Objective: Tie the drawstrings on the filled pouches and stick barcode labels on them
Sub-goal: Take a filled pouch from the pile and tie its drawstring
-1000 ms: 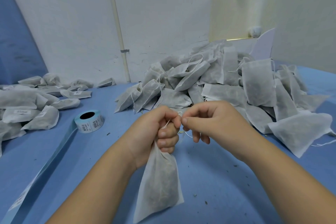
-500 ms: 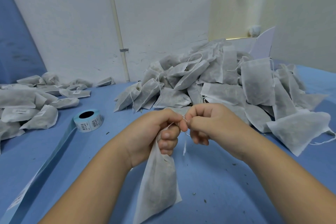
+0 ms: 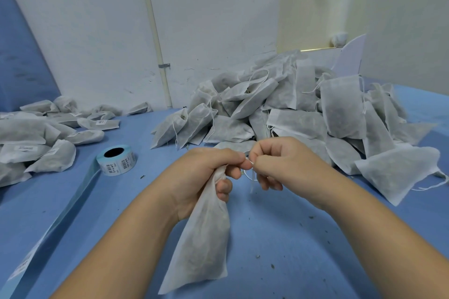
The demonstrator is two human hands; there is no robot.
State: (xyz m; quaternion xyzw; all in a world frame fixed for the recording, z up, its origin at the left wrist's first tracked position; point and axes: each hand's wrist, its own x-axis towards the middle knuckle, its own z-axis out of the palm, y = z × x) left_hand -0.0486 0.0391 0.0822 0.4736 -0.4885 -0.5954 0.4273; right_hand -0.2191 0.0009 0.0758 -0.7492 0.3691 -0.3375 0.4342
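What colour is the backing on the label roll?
Light blue, carrying white barcode labels; the label roll shows best in the head view.

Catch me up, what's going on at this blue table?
A person is tying a filled white fabric pouch: the left hand grips its gathered neck, the right hand pinches the thin white drawstring beside it. The pouch hangs over the blue table, no label visible on it. The blue roll of barcode labels lies untouched to the left, by a pile of labelled pouches. A heap of untied pouches sits behind.

Pouch [image 3: 203,250] neck hidden inside left hand [image 3: 202,172]
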